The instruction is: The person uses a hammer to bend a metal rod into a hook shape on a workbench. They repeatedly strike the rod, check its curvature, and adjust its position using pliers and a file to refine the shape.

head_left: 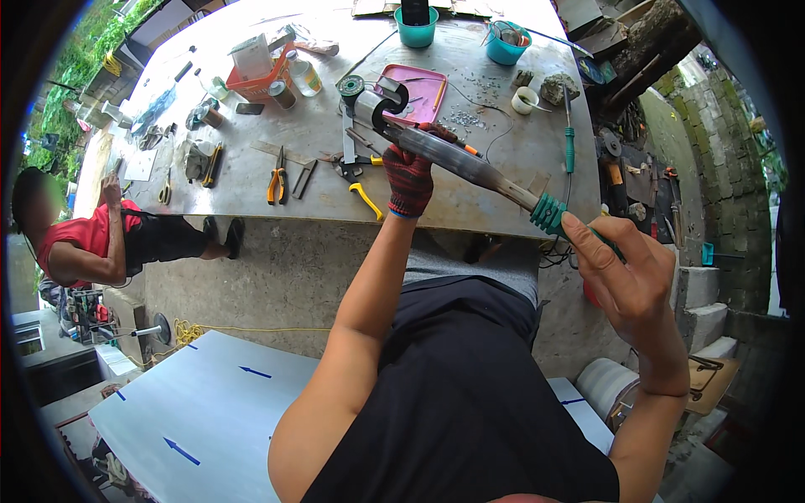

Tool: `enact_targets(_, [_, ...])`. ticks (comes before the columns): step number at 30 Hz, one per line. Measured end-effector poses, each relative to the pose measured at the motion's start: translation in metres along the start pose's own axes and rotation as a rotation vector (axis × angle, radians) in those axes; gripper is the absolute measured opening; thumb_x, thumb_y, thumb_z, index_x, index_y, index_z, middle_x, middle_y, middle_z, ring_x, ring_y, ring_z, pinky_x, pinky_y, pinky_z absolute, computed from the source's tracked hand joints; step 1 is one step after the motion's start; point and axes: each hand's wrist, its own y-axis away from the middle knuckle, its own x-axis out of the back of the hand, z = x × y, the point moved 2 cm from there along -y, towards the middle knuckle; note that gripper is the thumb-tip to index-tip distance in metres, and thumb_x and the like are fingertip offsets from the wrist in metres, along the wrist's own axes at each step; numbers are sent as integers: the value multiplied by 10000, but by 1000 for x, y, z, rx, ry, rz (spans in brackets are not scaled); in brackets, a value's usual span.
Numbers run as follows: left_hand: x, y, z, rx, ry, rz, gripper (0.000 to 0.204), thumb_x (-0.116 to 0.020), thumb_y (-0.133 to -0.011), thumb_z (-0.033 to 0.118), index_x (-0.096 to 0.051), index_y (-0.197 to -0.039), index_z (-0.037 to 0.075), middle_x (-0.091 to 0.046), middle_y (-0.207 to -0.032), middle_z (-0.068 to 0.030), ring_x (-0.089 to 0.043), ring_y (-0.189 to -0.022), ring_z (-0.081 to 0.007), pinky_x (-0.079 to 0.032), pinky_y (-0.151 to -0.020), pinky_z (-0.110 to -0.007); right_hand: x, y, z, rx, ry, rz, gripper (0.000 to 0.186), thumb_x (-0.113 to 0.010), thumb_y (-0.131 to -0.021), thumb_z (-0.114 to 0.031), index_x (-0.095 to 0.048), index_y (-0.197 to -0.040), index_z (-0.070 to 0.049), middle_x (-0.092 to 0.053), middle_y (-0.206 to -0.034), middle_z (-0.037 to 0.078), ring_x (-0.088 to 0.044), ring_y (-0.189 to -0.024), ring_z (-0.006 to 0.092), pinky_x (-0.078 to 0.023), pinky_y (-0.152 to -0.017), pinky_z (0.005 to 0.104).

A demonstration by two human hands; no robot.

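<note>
My right hand (625, 272), bare, wraps its fingers around the green ribbed handle of a soldering iron (453, 159). The iron's thick grey barrel slants up and left across the table's near edge. At its far end is a curved, shiny C-shaped metal piece (381, 105); whether the two touch I cannot tell. My left hand (408, 180), in a red and black knit glove, is closed just under the barrel. The barrel hides what its fingers grip. Beside that glove lie cutters with yellow handles (362, 197) and a metal ruler (348, 138).
A pink tray (419, 92) sits beyond my hands, with small metal bits (474, 105) scattered beside it. Orange-handled pliers (277, 180) lie left. Another green-handled soldering iron (570, 147) rests at the right edge. A person in red (88, 239) is at far left.
</note>
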Motion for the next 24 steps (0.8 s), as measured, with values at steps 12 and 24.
enact_targets(12, [8,2,-10,-4,-11,-13,311,-745,-976,240,-703,-1180,8,-742,-1025,-40,-674,-966,-115,-531,-865,-298,1,0,-1,68,98,-23,548,-757,-739,7,-724,-1285,-32,-590,-959,72,-559,-656,169,-448,-535,327])
enact_targets(24, [10,4,-14,24,-66,13,263,-715,-985,178,-705,-1181,2,-747,-1038,-38,-677,-967,-119,-527,-871,-296,2,1,0,58,86,-37,550,-729,-747,-7,-720,-1295,-35,-592,-981,69,-521,-649,138,-425,-525,307])
